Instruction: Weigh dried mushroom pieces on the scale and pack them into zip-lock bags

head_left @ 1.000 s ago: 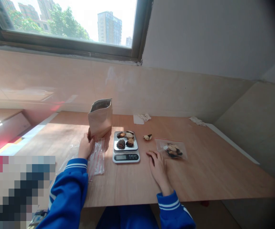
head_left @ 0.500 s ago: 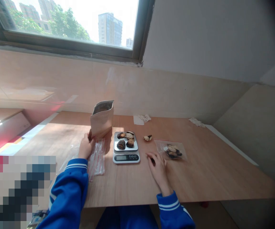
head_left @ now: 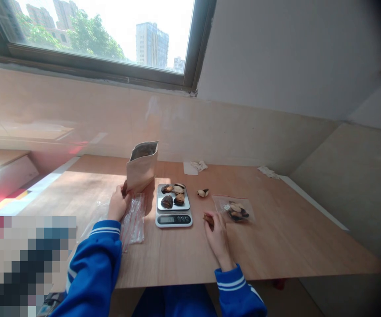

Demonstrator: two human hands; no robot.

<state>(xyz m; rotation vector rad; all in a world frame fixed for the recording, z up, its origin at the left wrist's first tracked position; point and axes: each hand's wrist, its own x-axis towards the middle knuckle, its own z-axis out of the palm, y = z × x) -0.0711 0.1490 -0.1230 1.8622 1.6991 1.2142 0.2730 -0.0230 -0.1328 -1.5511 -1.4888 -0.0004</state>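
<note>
My left hand (head_left: 118,202) is closed on a small dark brown piece (head_left: 124,188), right beside an upright, open kraft paper bag (head_left: 141,169). In my right hand (head_left: 217,233) is a brown dried piece (head_left: 208,221), pinched between thumb and fingers just above the table. Between the hands stands a digital kitchen scale (head_left: 174,215) carrying several dark-and-tan dried chunks (head_left: 167,201). One cream-and-black chunk (head_left: 203,193) lies to the right of the scale. A clear zip bag (head_left: 250,207) of similar chunks (head_left: 237,211) is just beyond my right hand.
Flat clear zip bags (head_left: 134,220) lie between my left forearm and the scale. White crumpled tissue (head_left: 199,166) and another white scrap (head_left: 268,172) are at the table's back edge. A tiled wall (head_left: 230,127) and a window rise behind the wooden table (head_left: 276,246).
My right hand has turned and its fingers have curled, so the brown piece in it now shows clearly. My left hand stays by the paper bag. The view has shifted slightly.
</note>
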